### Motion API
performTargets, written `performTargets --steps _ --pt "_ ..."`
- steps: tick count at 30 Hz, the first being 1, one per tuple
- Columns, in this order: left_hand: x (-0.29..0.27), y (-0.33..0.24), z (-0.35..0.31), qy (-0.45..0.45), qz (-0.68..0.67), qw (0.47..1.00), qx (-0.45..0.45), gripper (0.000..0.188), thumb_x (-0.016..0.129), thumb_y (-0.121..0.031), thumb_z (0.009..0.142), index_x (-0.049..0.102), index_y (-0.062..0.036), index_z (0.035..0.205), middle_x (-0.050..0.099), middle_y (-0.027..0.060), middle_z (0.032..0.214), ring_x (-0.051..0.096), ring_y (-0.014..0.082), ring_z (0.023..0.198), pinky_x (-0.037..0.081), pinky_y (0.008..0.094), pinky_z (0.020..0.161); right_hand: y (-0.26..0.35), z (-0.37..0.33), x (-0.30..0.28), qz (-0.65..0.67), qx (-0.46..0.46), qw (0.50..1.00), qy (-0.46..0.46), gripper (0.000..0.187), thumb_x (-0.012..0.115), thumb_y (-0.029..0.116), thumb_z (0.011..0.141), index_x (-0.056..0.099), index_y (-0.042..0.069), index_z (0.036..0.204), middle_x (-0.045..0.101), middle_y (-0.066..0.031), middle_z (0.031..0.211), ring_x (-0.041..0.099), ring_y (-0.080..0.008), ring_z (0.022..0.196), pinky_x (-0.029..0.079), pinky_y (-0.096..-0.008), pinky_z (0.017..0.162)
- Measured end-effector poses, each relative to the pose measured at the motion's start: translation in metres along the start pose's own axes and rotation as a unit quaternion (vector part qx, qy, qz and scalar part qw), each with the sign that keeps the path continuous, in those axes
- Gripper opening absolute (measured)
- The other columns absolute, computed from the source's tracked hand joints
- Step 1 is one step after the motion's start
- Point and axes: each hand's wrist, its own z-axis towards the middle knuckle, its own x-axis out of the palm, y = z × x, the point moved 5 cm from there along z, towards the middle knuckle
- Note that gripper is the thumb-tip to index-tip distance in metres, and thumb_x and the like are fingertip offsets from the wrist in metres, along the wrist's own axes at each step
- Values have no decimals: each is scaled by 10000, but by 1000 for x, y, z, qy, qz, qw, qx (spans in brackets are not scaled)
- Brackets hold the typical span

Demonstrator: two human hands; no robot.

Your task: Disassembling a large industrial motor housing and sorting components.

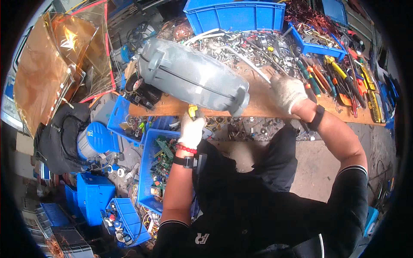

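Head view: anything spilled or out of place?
Yes: small scrap parts lie loose across the back of the wooden bench, outside the nearby blue bin, with more strewn below the bench's front edge. Looks spilled, though it could be deliberate piling.

Bare wood is showing along the near edge of the desk (260, 105) between the grey housing (193, 79), blocking the left, and tools (330, 79) crowding the right end. The right hand (287, 93) is occupying part; small scrap (241, 41) is cluttering the far edge.
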Motion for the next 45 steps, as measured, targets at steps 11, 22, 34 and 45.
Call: performTargets --steps 11,22,34,45 --pt "0 -1 2 18 18 1000 -3 372 532 -4 794 542 -44 1163 607 57 936 627 168 777 583 333 727 -40 58 25 -106 85 987 81 300 539 229 953 729 75 1126 744 -164 1068 730 -333 979 573 -426 830" --pt "-7 13 -1 -39 56 997 36 199 536 -18 797 597 -43 985 605 30 850 594 134 741 502 285 647 125 207 -54 392 -135 903 115 368 508 298 1014 593 121 1326 714 -197 1089 685 -326 981 521 -439 882" --pt "0 -8 -12 -35 76 996 -24 390 585 -19 784 589 5 1173 645 57 979 621 153 810 527 291 711 134 210 -49 418 -412 809 20 349 581 351 983 693 53 1124 715 -65 1031 639 -196 972 497 -354 872" --pt "-1 12 3 -29 46 997 59 382 565 -22 805 588 -7 1186 642 64 985 645 170 837 579 313 660 137 225 -43 289 -253 919 86 406 544 390 995 659 102 1259 709 -76 1120 623 -193 887 501 -346 825"
